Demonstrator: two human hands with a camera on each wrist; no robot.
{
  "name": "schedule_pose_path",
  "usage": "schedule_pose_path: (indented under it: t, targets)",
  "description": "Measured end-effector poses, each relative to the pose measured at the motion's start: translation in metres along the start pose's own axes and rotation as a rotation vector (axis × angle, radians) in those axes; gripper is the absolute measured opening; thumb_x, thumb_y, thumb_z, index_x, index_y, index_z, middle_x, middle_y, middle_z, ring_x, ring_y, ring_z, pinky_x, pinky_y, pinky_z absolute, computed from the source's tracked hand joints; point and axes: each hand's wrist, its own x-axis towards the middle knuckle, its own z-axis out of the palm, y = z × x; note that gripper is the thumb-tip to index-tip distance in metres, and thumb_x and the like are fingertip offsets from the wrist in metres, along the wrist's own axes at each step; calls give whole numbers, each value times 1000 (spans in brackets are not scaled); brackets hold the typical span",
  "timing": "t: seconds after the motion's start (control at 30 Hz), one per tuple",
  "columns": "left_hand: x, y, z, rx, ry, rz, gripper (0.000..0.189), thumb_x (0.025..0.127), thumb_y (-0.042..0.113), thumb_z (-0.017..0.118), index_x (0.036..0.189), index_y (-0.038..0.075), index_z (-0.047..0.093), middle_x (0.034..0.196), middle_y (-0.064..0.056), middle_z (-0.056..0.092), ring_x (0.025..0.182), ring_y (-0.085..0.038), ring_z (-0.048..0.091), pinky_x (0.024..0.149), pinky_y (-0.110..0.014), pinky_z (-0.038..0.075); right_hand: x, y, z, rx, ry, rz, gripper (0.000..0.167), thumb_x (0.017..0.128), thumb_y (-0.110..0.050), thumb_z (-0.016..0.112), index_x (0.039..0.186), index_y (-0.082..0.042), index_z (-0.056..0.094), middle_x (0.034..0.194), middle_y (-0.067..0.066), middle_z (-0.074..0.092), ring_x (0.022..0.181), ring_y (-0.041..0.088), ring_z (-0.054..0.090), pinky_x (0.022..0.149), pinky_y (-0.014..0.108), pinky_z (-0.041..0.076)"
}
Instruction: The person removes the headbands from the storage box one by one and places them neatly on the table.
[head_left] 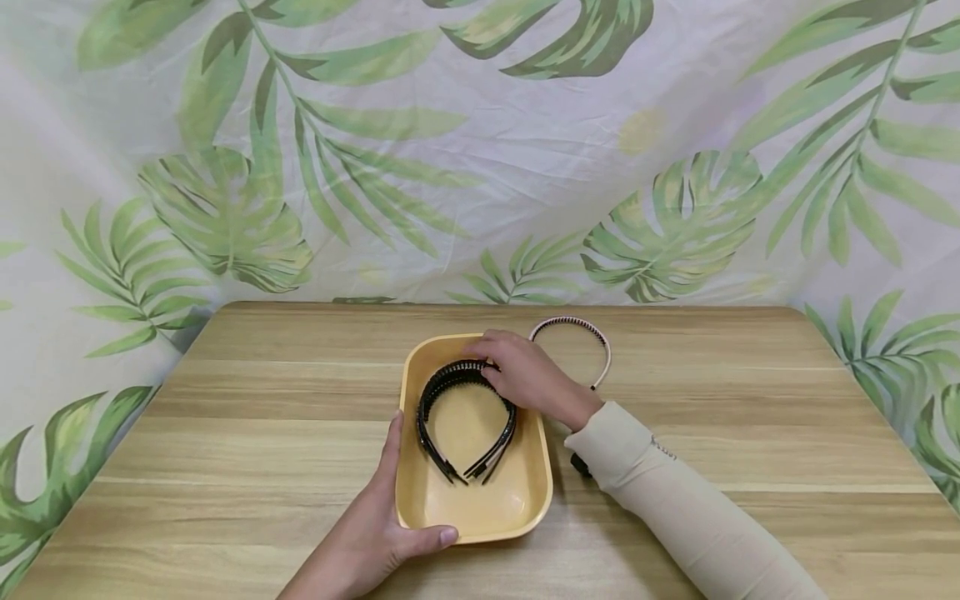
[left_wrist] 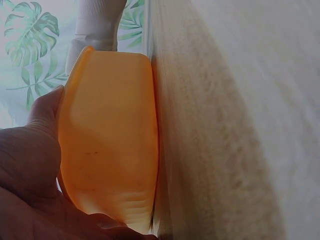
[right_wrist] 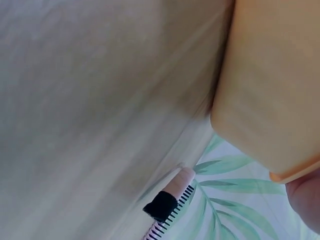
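Observation:
A yellow plastic bin (head_left: 487, 504) stands on the table, with several black toothed headbands (head_left: 431, 450) nested together inside it. My left hand (head_left: 378, 500) holds the bin round its near left corner, thumb along the near side and fingers along the left wall. In the left wrist view the same hand (left_wrist: 30, 165) curves about the bin's outer wall (left_wrist: 110, 125). Over the bin's far right rim reaches my right hand (head_left: 517, 367), its thumb and fingers pinching the headbands' arch. Its palm hides part of the arch.
A pale pink headband with black teeth (head_left: 608, 358) lies on the wooden table (head_left: 285, 433) right of the bin, partly beneath the right forearm; a black piece (head_left: 580, 464) shows beside the sleeve. Behind the table hangs a leaf-patterned cloth (head_left: 525, 192).

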Motion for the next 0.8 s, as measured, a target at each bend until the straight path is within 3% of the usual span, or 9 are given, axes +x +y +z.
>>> schedule_pose_path:
  t: [0.53,0.8]
  targets:
    - [1,0,0,12,1,-12,147,72,38,97,168,27,-13,177,-10,6,153,-32,33,112,-10,25,1,-3,-2,60,28,15,29,97,3,67,121,-8,78,111,9,73,106,27,69,93,43,56]
    - [0,0,-2,21,3,0,146,73,36,96,168,23,-14,177,-12,8,150,-32,37,113,-15,31,2,-4,-5,86,35,31,27,97,2,68,121,-7,78,109,10,73,99,25,69,88,40,56]
